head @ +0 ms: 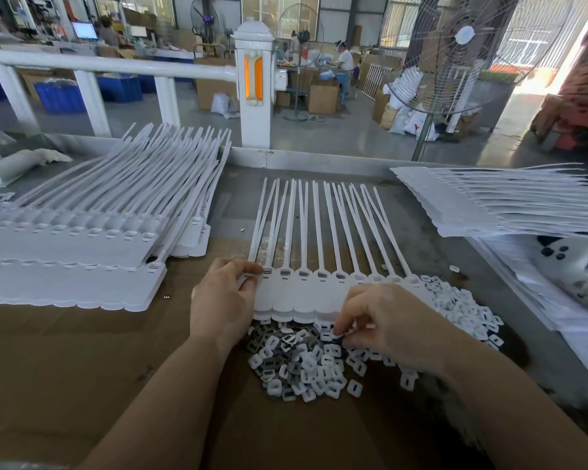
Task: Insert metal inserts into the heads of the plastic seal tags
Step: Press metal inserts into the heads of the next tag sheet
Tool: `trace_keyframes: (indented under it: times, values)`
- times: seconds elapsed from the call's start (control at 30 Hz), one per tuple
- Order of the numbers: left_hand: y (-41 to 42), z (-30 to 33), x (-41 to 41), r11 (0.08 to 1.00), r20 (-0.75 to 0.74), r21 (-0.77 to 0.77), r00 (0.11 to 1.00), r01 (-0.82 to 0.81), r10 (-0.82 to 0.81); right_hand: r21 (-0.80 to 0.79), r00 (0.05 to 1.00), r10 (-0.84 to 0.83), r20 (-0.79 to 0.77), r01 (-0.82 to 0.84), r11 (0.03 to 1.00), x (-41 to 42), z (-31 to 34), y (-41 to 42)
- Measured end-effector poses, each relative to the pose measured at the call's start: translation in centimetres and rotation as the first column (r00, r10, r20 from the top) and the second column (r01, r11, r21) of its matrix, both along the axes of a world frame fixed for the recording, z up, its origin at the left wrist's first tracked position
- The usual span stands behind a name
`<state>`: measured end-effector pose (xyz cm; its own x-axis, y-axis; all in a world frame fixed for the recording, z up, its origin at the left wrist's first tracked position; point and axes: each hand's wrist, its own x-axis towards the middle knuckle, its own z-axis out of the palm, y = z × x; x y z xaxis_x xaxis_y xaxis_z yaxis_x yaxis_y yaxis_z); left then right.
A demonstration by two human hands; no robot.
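The left hand (223,296) pinches the tags (302,293) so they stay put, while the right hand (384,320) pinches an insert (336,332) from the pile under it.

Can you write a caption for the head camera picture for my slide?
Left hand holds a strip of white seal tags while the right hand picks from the pile of inserts.

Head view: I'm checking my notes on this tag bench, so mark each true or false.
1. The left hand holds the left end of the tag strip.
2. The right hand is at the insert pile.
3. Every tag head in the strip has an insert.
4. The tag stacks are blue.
1. True: the left hand holds the tag strip there.
2. True: the right hand picks at the insert pile.
3. False: the right-side heads look empty.
4. False: the left stack and right stack are white.
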<state>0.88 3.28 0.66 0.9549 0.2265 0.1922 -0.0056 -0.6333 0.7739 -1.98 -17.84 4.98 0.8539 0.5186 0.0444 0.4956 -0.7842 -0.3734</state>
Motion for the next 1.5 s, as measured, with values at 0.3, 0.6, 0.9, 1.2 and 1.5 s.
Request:
trace_keyframes:
  times: [0.3,0.6,0.9,1.2,1.5]
  values:
    - [0.0,-0.1,0.0,1.0,0.004,0.005,1.0,-0.002,0.002,-0.006,0.999,-0.042,-0.01,0.042,0.999,-0.4,-0.5,-0.1]
    - [0.0,0.0,-0.1,1.0,0.005,-0.009,1.0,0.016,-0.016,0.312,0.9,-0.41,0.148,0.35,0.883,2.1,-1.1,-1.7]
    - [0.0,0.1,-0.1,1.0,0.004,-0.018,1.0,0.013,-0.013,0.231,0.828,-0.481,0.287,0.428,0.874,4.3,-2.3,-1.3]
    - [0.0,-0.1,-0.1,1.0,0.002,-0.023,1.0,0.01,-0.01,0.067,0.836,-0.407,0.368,0.413,0.908,4.3,-2.4,-0.9]
    - [0.0,-0.1,0.0,1.0,0.001,-0.022,1.0,0.01,-0.01,0.112,0.84,-0.392,0.375,0.378,0.919,2.9,-2.7,-1.2]
